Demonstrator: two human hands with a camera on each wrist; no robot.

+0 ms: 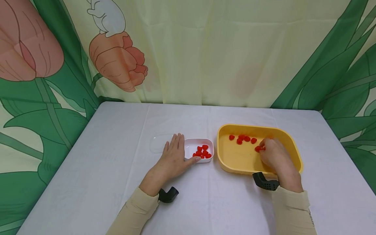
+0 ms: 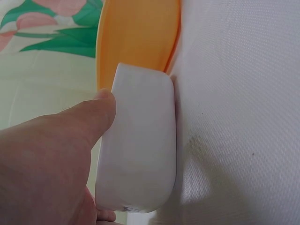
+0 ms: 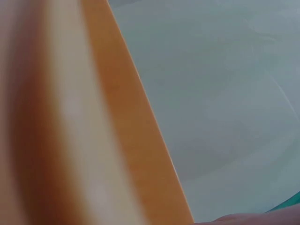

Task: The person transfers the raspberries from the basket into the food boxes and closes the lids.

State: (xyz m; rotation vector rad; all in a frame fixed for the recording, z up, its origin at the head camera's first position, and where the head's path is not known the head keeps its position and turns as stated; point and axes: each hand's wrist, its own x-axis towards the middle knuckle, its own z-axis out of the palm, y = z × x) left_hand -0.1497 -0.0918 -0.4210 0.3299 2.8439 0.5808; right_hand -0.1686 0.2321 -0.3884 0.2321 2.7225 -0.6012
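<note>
My left hand (image 1: 173, 160) lies along the left side of a small white box (image 1: 199, 140), fingers straight. Its thumb rests on the box's near rim, as the left wrist view also shows against the white wall (image 2: 138, 140). Several small red pieces (image 1: 204, 152), roughly heart-shaped, are inside the box. Over to the right, my right hand (image 1: 276, 155) reaches down into a yellow tray (image 1: 235, 160). Its curled fingertips pinch at a small red piece (image 1: 258, 148), partly hidden by the fingers. The right wrist view shows mostly the blurred tray wall (image 3: 126, 122).
More red pieces (image 1: 247, 138) lie scattered toward the far side of the tray. A clear, flat lid-like sheet (image 1: 158, 143) lies left of the white box. White cloth covers the table (image 1: 188, 202), and a printed curtain (image 1: 205, 58) hangs behind it.
</note>
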